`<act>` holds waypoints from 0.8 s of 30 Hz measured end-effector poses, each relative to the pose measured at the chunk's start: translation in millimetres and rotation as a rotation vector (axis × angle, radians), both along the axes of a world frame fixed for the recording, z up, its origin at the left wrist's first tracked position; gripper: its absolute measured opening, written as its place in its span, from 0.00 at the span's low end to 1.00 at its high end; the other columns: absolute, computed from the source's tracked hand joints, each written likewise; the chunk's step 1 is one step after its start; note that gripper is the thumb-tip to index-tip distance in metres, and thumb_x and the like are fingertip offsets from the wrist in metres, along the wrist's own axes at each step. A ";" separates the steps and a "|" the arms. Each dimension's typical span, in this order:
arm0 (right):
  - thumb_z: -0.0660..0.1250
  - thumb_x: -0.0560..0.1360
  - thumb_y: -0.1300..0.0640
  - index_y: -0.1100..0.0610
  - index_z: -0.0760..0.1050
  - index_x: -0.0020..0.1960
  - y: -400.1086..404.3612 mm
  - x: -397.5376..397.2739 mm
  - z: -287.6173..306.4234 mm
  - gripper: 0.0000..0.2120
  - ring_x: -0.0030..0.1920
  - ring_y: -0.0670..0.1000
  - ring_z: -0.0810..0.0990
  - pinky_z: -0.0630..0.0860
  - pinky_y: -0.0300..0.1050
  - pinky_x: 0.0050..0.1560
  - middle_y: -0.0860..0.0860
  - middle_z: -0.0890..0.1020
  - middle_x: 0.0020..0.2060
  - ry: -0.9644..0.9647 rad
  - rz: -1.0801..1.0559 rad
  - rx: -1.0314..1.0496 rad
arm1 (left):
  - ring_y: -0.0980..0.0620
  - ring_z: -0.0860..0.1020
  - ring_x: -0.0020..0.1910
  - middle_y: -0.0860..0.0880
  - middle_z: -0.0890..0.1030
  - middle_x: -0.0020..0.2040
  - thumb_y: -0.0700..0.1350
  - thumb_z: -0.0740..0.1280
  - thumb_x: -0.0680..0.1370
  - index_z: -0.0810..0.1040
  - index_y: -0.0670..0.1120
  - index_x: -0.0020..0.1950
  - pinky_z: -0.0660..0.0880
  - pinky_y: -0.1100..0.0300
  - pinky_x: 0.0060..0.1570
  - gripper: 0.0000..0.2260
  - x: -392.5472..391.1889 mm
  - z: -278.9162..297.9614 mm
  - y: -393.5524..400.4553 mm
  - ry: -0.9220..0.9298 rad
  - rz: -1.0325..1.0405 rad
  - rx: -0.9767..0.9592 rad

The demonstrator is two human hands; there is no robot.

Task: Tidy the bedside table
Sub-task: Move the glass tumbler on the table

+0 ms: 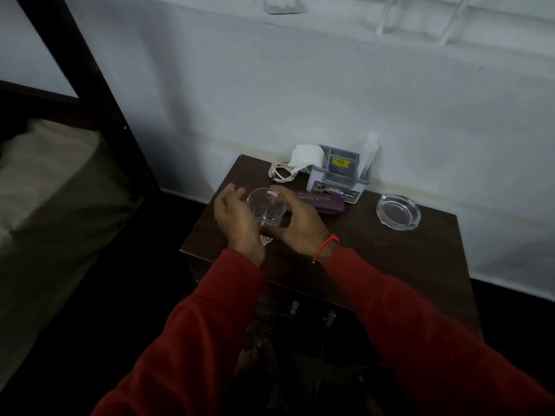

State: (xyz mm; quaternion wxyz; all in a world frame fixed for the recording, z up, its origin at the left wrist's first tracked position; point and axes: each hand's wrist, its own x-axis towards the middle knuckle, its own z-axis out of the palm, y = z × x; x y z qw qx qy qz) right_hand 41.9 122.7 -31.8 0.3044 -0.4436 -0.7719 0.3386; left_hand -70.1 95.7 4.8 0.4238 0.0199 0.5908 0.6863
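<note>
Red sleeves reach in, the left hand (232,216) and right hand (295,219) cupped open around one clear glass (265,207) at the near left of the dark surface (390,265); whether they grip it I cannot tell. Smooth and near the edge, it could slip and fall. Beyond lie one purple case (319,202), one grey organiser (339,172), one coiled cable (280,172) and, right, one ashtray (398,211).

Dim, bluish light throughout, brightest on the white wall (300,85); the floor (75,340) sinks to near black. Soft focus and noise blur detail, and straight lines bow toward the edges.
</note>
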 end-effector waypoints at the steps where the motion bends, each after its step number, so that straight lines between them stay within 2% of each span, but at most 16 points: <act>1: 0.82 0.64 0.49 0.54 0.69 0.71 -2.5 8.7 0.1 0.40 0.63 0.47 0.79 0.75 0.46 0.64 0.49 0.80 0.65 0.010 -0.013 0.002 | 0.45 0.81 0.60 0.46 0.82 0.57 0.44 0.59 0.83 0.77 0.45 0.63 0.78 0.47 0.63 0.12 4.1 -0.5 -1.1 0.013 -0.050 0.021; 4: 0.81 0.64 0.50 0.51 0.71 0.69 -8.6 44.6 4.5 0.37 0.59 0.43 0.80 0.78 0.42 0.59 0.45 0.81 0.60 0.072 -0.090 0.015 | 0.48 0.81 0.61 0.50 0.82 0.55 0.44 0.59 0.84 0.78 0.49 0.59 0.79 0.54 0.61 0.09 22.9 -2.4 -3.7 0.020 -0.227 0.107; 6: 0.81 0.65 0.48 0.49 0.71 0.69 -9.0 71.9 12.6 0.35 0.56 0.41 0.82 0.79 0.38 0.55 0.43 0.82 0.57 0.088 -0.184 0.023 | 0.50 0.81 0.60 0.48 0.83 0.59 0.45 0.60 0.84 0.77 0.49 0.61 0.78 0.57 0.58 0.09 37.1 -3.0 -5.5 0.013 -0.339 0.176; 9: 0.79 0.65 0.45 0.46 0.71 0.69 -0.7 117.8 26.8 0.35 0.55 0.41 0.81 0.79 0.37 0.54 0.39 0.81 0.55 0.129 -0.347 0.044 | 0.53 0.79 0.63 0.50 0.82 0.62 0.48 0.60 0.84 0.77 0.50 0.65 0.74 0.57 0.60 0.12 58.7 -3.1 -8.4 0.079 -0.514 0.214; 12: 0.80 0.66 0.49 0.52 0.69 0.70 17.1 162.2 36.2 0.36 0.52 0.48 0.81 0.79 0.39 0.51 0.45 0.80 0.55 0.188 -0.559 0.061 | 0.55 0.77 0.64 0.54 0.82 0.60 0.48 0.59 0.85 0.76 0.52 0.65 0.73 0.56 0.63 0.11 73.4 -2.5 -11.3 0.112 -0.624 0.242; 14: 0.80 0.66 0.51 0.53 0.69 0.71 29.8 187.7 38.0 0.38 0.52 0.52 0.82 0.80 0.44 0.55 0.47 0.80 0.56 0.211 -0.681 0.059 | 0.55 0.77 0.65 0.54 0.82 0.62 0.49 0.60 0.85 0.76 0.53 0.65 0.72 0.55 0.65 0.11 79.4 -2.8 -12.8 0.127 -0.675 0.251; 17: 0.81 0.63 0.49 0.53 0.68 0.71 45.5 215.5 34.0 0.40 0.53 0.49 0.81 0.79 0.49 0.62 0.45 0.79 0.54 0.207 -0.805 0.039 | 0.57 0.76 0.66 0.54 0.81 0.66 0.51 0.61 0.84 0.76 0.53 0.68 0.72 0.56 0.63 0.14 84.7 -4.0 -16.5 0.205 -0.720 0.270; 21: 0.80 0.61 0.46 0.50 0.67 0.71 56.5 228.6 24.8 0.43 0.58 0.50 0.79 0.76 0.49 0.65 0.48 0.80 0.57 0.152 -0.858 0.007 | 0.58 0.75 0.68 0.54 0.78 0.69 0.53 0.62 0.83 0.76 0.56 0.67 0.72 0.58 0.62 0.13 85.1 -5.9 -17.9 0.250 -0.747 0.283; 24: 0.81 0.61 0.47 0.48 0.67 0.71 58.8 228.2 18.4 0.42 0.60 0.52 0.79 0.76 0.47 0.64 0.51 0.81 0.60 0.134 -0.869 -0.034 | 0.59 0.75 0.67 0.55 0.78 0.69 0.52 0.62 0.83 0.76 0.55 0.69 0.72 0.58 0.61 0.14 84.1 -5.5 -17.2 0.267 -0.760 0.265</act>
